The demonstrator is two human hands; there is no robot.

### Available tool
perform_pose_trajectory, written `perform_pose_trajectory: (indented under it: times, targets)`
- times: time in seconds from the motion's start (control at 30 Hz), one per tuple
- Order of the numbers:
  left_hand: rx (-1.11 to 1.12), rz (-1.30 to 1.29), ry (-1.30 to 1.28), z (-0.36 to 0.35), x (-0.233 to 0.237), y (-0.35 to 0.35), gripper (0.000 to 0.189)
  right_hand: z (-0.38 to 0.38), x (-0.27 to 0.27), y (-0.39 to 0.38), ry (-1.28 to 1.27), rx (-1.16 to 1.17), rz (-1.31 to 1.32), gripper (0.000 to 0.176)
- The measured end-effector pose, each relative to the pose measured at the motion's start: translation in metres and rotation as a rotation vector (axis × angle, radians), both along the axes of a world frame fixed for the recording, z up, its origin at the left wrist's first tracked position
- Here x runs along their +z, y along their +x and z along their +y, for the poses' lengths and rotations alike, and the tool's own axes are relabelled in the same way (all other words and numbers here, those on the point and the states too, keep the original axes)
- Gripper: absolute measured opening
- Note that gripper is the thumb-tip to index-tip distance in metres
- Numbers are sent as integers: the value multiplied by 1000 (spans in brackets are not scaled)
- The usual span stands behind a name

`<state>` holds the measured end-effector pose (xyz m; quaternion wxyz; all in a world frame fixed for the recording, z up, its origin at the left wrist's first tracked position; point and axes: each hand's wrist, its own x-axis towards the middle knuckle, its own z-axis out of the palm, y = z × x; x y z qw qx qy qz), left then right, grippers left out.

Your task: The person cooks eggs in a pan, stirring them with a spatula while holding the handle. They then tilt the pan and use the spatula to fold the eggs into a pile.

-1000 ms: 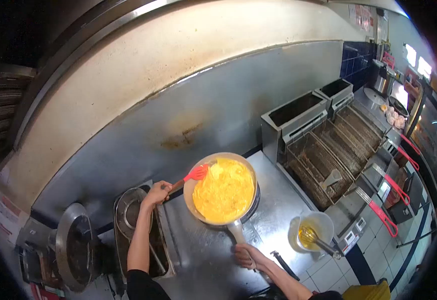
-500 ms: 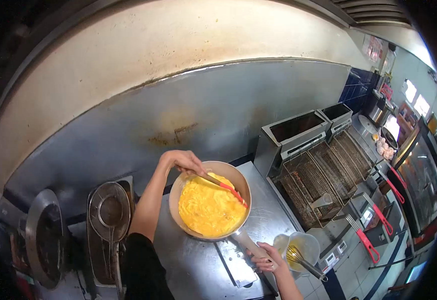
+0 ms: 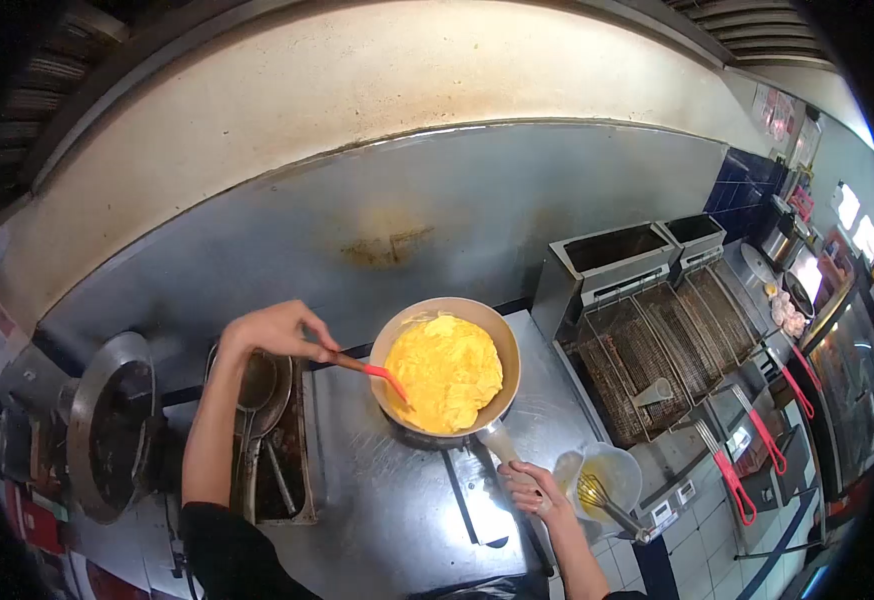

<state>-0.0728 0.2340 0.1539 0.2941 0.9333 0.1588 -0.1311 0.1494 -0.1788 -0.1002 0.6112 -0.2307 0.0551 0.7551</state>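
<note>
My left hand (image 3: 282, 330) is closed on the wooden handle of a red-headed spatula (image 3: 387, 379), to the left of a frying pan (image 3: 507, 347). The spatula's head dips in at the pan's left inner edge, touching soft yellow scrambled egg (image 3: 447, 372). The egg covers most of the pan's beige inside. Around the pan's pale handle, at the lower right, the fingers of my right hand (image 3: 537, 488) are wrapped. Just right of that hand is a translucent jug (image 3: 622, 470) with yellow liquid and a whisk (image 3: 607, 502) leaning in it.
The pan sits over a steel worktop (image 3: 357, 480). Strainers (image 3: 269, 395) lie in a metal tray on the left, beside a large wok (image 3: 107, 440). Wire fryer baskets (image 3: 647, 350) with red handles (image 3: 734, 488) stand to the right. A steel splashback (image 3: 287, 220) rises behind.
My left hand has swung left, away from above the pan. The spatula head went from the pan's right side to its left. My right hand stays on the handle; the view has shifted.
</note>
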Motion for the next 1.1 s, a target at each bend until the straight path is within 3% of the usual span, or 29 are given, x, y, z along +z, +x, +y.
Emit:
perform_pose_trajectory:
  times: [0.1,0.17,0.3,0.37,0.43,0.47,0.53,0.6,0.7,0.77,0.97,1.1]
  targets:
    - [96,20,3,9,-21,-36,29,4,-14,-8,71,14,24,21]
    - [235,112,-141,-13,-32,-38,25,7,-22,-14,122,35,58,24]
    - [166,-71,-204,-51,-130,-15,31,11,-19,-33,174,-22,82,19]
    - [356,-100,-340,-84,-160,10,31,15,-20,-43,199,-14,30,20]
    - [324,-480,-109,-115,-205,36,28,19,-20,-56,212,-2,72,21]
    - [335,-490,-115,-135,-197,49,28,22,-18,-65,229,-23,35,21]
    - [602,-382,91,-169,-167,66,23,25,-6,-78,193,-56,-69,20]
    - [613,-387,160,-171,-162,75,22,22,-2,-79,172,-73,-113,20]
    - [583,-401,280,-163,-153,82,21,22,-1,-78,150,-35,-166,22]
    - [584,-350,443,-154,-149,76,25,20,2,-77,36,12,-360,23]
    - [463,-151,517,-205,-23,-9,23,23,4,-91,67,-21,-393,29]
    - [356,33,575,-203,-44,-24,23,32,-11,-110,50,-90,-307,28]
